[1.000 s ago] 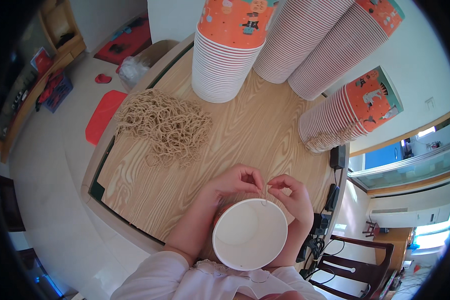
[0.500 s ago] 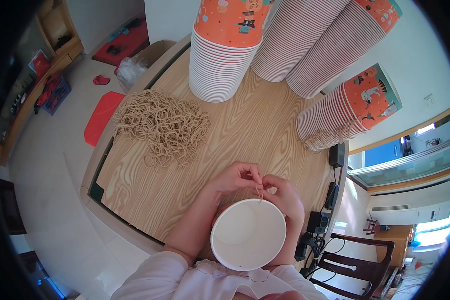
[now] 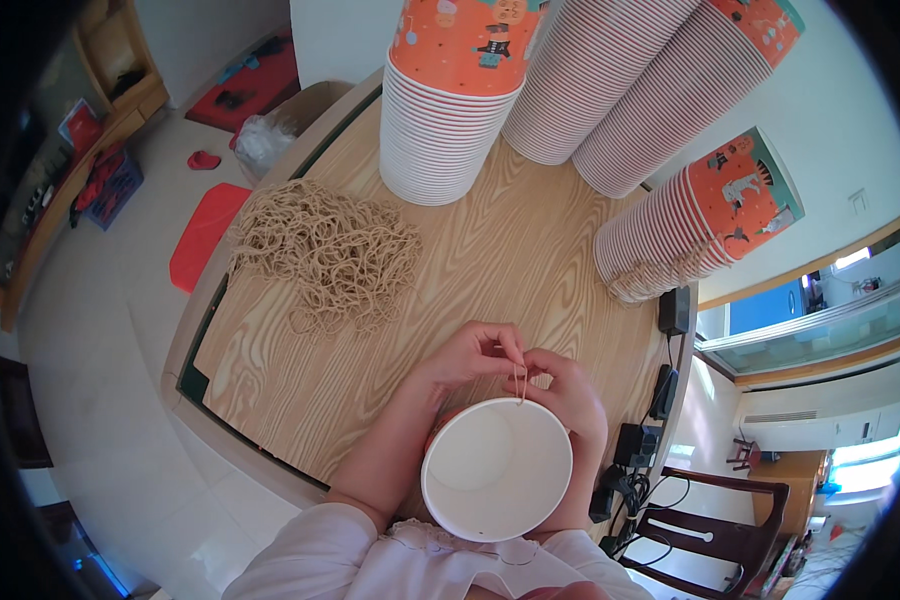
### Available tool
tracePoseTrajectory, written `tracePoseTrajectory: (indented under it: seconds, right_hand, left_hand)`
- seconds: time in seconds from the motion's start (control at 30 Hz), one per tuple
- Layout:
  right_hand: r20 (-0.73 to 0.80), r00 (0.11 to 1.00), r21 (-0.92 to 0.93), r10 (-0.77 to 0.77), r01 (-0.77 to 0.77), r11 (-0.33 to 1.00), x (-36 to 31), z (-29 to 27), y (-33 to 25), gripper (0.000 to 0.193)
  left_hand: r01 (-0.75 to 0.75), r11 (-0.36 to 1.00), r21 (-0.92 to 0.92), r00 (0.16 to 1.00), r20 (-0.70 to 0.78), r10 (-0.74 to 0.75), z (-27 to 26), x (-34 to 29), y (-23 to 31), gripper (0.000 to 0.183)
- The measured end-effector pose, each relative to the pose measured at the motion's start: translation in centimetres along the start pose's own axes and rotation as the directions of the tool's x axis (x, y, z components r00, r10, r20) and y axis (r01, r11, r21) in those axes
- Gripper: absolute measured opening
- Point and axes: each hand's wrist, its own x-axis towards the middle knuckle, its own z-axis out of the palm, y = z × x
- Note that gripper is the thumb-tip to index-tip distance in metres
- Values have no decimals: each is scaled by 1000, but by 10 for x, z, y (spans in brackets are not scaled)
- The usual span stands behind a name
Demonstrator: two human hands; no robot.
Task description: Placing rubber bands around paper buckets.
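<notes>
A white-lined paper bucket rests tilted between my forearms, its open mouth facing up toward me. A thin loop of tan twine rises from the far edge of its rim. My left hand is closed in a pinch on the upper part of this twine. Close against it, my right hand pinches the twine too, beside the rim. The exact grip of the fingertips is partly hidden. A loose heap of tan cord pieces lies on the wooden table to the left of my hands.
Tall stacks of paper buckets stand along the far side. A shorter orange stack with twine ends hanging on it sits at the right. Black power adapters and cables line the right table edge, near a dark wooden chair.
The fingers have shifted slightly at the twine, and its loop shows a little longer above the rim. The bucket has stayed in place.
</notes>
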Motion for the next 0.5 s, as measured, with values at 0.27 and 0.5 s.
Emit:
tracePoseTrajectory:
  seconds: [0.27,0.5]
  right_hand:
    - [-42,998,183,49,-40,982,2,0,-2,16]
    - [-84,996,272,12,12,962,4,5,-1,11]
  left_hand:
    - [-48,997,54,998,-27,50,0,0,-1,11]
    - [42,969,245,998,-48,-32,10,4,28,9]
